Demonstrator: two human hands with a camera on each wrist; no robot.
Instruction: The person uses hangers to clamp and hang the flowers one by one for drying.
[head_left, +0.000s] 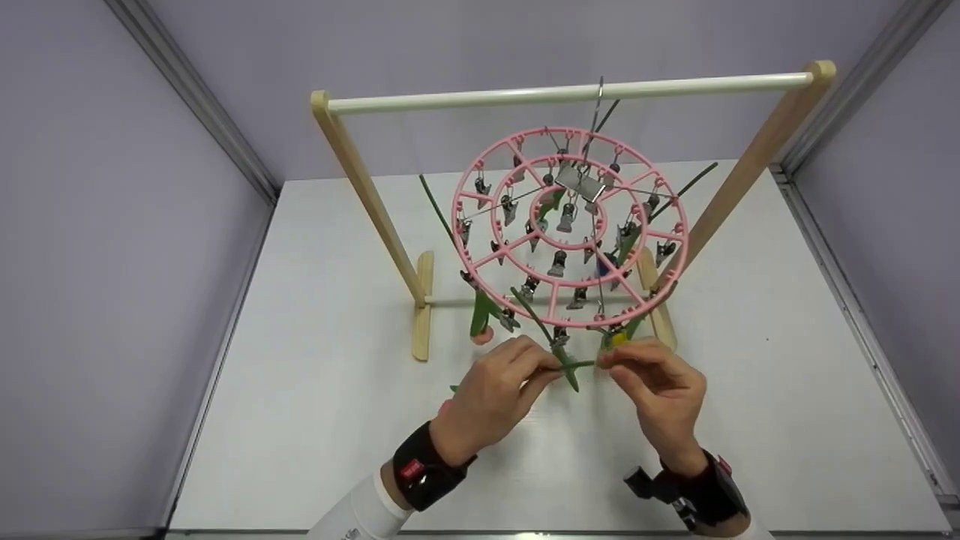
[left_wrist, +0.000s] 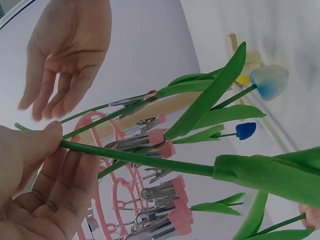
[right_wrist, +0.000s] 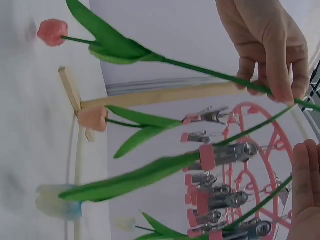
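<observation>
My left hand [head_left: 544,369] pinches the green stem [head_left: 577,365] of an artificial pink tulip [right_wrist: 52,31] just below a pink round clip hanger [head_left: 570,133]. The left wrist view has the thumb and fingers of my left hand [left_wrist: 45,150] curled round that stem [left_wrist: 140,159]. My right hand [head_left: 611,367] is at the stem's free end, and in the left wrist view this right hand [left_wrist: 65,60] hovers with relaxed fingers, holding nothing. The hanger hangs from the white rod [head_left: 487,97] of a wooden rack. Several other tulips hang from its metal clips [right_wrist: 227,152].
The rack stands on a white table [head_left: 315,420] with pale walls on three sides. A peach tulip [head_left: 482,335], a yellow one [head_left: 618,339] and a blue one [left_wrist: 245,130] dangle head down from the hanger. The rack's wooden feet [head_left: 422,315] lie close behind my hands.
</observation>
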